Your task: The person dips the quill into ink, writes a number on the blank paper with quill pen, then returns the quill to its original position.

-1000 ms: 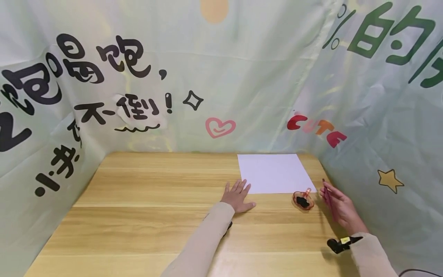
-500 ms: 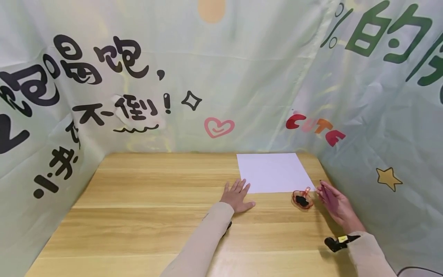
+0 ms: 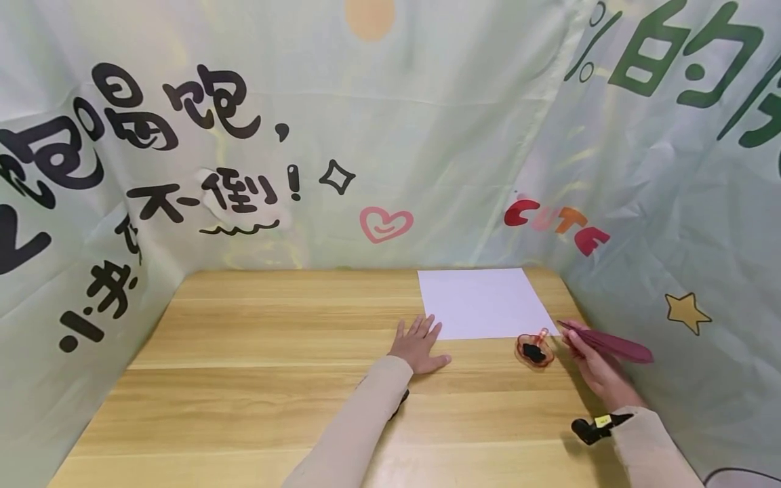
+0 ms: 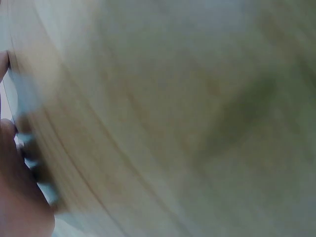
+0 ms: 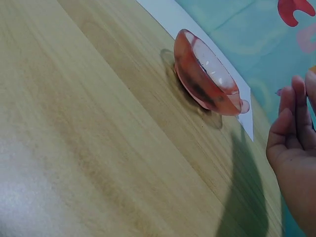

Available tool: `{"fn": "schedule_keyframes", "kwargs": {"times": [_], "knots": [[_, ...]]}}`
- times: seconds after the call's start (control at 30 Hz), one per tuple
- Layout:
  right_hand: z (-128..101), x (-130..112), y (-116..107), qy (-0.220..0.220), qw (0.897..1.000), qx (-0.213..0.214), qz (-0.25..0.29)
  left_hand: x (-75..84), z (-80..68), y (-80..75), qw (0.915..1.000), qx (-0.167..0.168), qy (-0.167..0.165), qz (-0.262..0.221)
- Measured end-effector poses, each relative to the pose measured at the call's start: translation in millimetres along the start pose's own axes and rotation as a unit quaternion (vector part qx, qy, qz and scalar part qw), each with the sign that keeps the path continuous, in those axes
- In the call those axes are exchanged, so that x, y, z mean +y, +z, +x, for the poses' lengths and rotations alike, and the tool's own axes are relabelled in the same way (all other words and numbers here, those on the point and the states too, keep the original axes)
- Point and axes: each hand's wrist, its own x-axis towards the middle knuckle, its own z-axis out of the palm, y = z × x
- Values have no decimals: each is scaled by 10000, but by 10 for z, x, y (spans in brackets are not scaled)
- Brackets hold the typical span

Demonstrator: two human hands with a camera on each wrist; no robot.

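Your right hand (image 3: 604,373) pinches the maroon quill (image 3: 619,346) in its fingers by the paper's (image 3: 488,305) near right corner; your left hand's (image 3: 416,350) fingers lie spread at its left. Press flat there; steer the quill clear of the orange dish (image 5: 188,69).

The dark red implement (image 3: 617,345), apparently a feather, is pinched in the right hand (image 3: 601,378), its point toward the white sheet (image 3: 485,305). The sheet lies flat, its near-left corner at the fingertips of the left hand (image 3: 416,351). A translucent orange dish (image 3: 523,359) stands upright, containing black matter.
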Motion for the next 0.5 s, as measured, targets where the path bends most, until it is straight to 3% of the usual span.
{"fn": "schedule_keyframes", "kwargs": {"times": [0.2,0.5], "knots": [[-9,-58,38,463,9961,750,-4,-18,29,-21,9999,-80,85,128],[10,-53,68,390,9930,1070,-329,-39,36,-29,9998,-90,106,156]]}}
